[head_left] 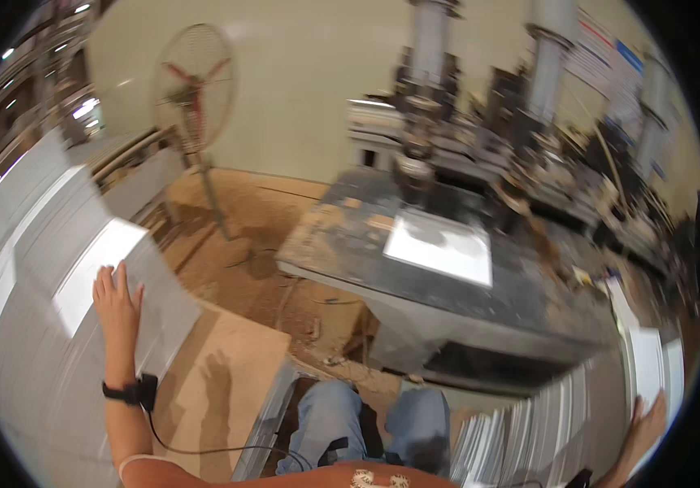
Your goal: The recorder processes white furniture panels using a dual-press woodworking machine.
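White, flat, rectangular panel (111, 242) lies under the left hand (117, 306)

The left hand (118, 305), fingers spread, is at a white panel (110, 248) on the tall stack (49, 358) at left; whether it presses there is unclear. The right hand (649, 427) is at the edge of another white panel (648, 362) at far right. Between them, a white sheet (439, 248) lies on the dark tabletop (350, 232), beneath a machine (419, 122). A caged fan (194, 85) stands by the wall (301, 81), above a dusty floor (240, 203).
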